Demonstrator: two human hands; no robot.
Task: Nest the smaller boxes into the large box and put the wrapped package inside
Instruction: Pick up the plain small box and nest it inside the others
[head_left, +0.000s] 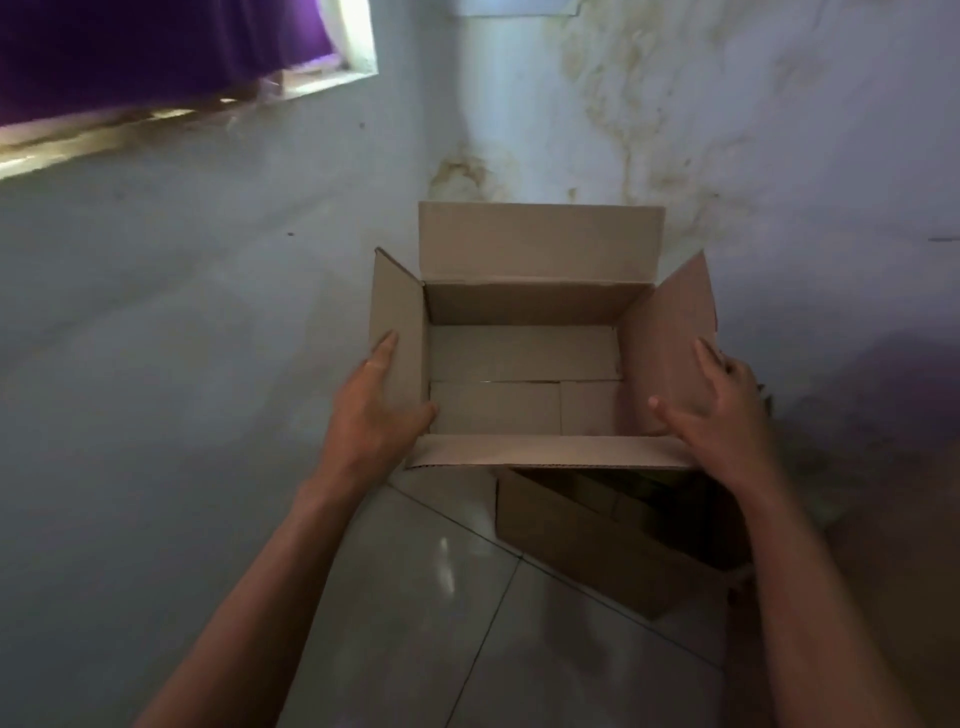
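An open brown cardboard box (524, 306) is held up in front of me, its four flaps spread and its inside empty. My left hand (374, 410) grips the left flap and wall, thumb inside the box. On the opposite side my right hand (722, 415) holds the right flap, fingers spread over its inner face. Below this box a second, larger cardboard box (587, 545) stands open on the tiled floor; its inside is dark and I cannot make out what lies in it. No wrapped package is in view.
A stained pale wall corner (498, 130) rises right behind the held box. The left wall carries a window ledge (156, 124) with a purple curtain (130, 47). Light floor tiles (426, 597) spread between my forearms.
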